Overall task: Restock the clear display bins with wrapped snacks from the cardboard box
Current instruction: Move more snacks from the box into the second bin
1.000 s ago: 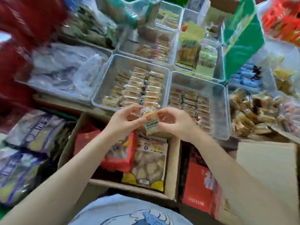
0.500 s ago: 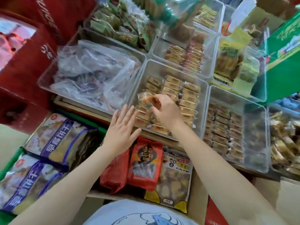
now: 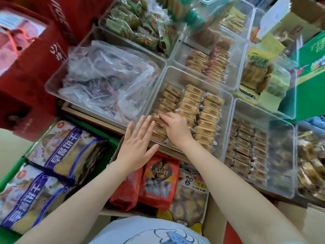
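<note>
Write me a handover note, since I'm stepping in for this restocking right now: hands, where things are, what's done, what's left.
Right hand: inside the clear bin, fingertips pinching a wrapped snack in the left-hand row.
Left hand: open, fingers straight, holding nothing, at the bin's near-left corner.
Done: three rows of tan snacks stand in that bin.
Left: seat this snack; the bin's far end is bare. The cardboard box below holds red packets and other bags.

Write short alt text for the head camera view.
A person's right hand presses a wrapped snack into rows inside a clear bin, while the open left hand hovers beside it above a cardboard box of snack bags.
</note>
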Action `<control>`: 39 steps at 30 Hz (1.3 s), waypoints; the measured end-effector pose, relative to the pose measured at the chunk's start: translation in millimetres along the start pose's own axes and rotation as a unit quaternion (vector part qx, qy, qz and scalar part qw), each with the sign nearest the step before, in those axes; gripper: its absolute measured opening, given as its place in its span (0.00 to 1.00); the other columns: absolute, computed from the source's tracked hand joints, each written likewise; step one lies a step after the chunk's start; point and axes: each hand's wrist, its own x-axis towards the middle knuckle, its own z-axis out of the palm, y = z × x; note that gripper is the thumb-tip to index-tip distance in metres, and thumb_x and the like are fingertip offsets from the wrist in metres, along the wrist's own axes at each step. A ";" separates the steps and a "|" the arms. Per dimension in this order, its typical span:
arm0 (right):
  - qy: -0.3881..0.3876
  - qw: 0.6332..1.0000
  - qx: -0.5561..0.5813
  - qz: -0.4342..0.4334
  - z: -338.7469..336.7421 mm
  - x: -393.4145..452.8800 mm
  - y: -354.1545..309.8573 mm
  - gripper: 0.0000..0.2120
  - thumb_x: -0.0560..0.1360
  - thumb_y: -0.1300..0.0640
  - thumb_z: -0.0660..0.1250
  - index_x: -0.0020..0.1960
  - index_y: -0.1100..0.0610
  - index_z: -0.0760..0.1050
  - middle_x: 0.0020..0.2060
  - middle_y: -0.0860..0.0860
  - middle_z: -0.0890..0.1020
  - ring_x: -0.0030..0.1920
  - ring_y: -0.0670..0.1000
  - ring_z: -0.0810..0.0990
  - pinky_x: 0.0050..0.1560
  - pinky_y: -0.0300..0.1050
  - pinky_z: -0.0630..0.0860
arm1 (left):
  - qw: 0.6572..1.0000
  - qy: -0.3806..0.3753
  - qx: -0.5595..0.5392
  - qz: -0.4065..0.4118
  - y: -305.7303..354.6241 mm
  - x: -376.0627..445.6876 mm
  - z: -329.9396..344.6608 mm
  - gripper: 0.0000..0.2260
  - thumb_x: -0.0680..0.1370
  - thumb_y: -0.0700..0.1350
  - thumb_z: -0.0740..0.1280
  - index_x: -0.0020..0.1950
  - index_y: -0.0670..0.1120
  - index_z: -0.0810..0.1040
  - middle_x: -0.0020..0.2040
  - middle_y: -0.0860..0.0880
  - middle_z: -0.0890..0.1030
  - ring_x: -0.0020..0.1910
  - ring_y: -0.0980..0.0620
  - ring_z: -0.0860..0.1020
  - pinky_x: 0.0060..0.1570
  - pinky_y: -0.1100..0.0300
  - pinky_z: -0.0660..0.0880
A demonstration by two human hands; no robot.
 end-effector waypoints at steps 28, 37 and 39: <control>0.307 0.909 0.079 0.270 -242.9 -570.9 312.6 0.10 0.78 0.57 0.70 0.59 0.53 0.80 0.44 0.48 0.81 0.41 0.46 0.79 0.46 0.39 0.79 | 0.873 -0.217 -0.411 0.150 548.2 -97.3 39.8 0.32 0.76 0.64 0.68 0.77 0.63 0.59 0.76 0.61 0.62 0.75 0.63 0.60 0.73 0.59 0.59; -0.131 0.960 0.074 0.236 -111.0 -533.1 391.6 0.20 0.82 0.56 0.62 0.74 0.54 0.70 0.67 0.56 0.76 0.66 0.59 0.76 0.63 0.52 0.74 | 0.835 -0.222 -0.503 0.034 599.3 -79.2 64.9 0.35 0.74 0.52 0.71 0.78 0.66 0.61 0.73 0.63 0.70 0.71 0.55 0.72 0.66 0.48 0.75; -0.186 0.928 0.182 0.268 -76.6 -529.0 384.9 0.19 0.84 0.50 0.58 0.73 0.53 0.71 0.66 0.56 0.77 0.64 0.58 0.77 0.66 0.53 0.72 | 0.838 -0.215 -0.501 0.021 599.8 -82.3 66.9 0.33 0.73 0.55 0.71 0.76 0.69 0.62 0.75 0.61 0.69 0.72 0.52 0.72 0.69 0.42 0.71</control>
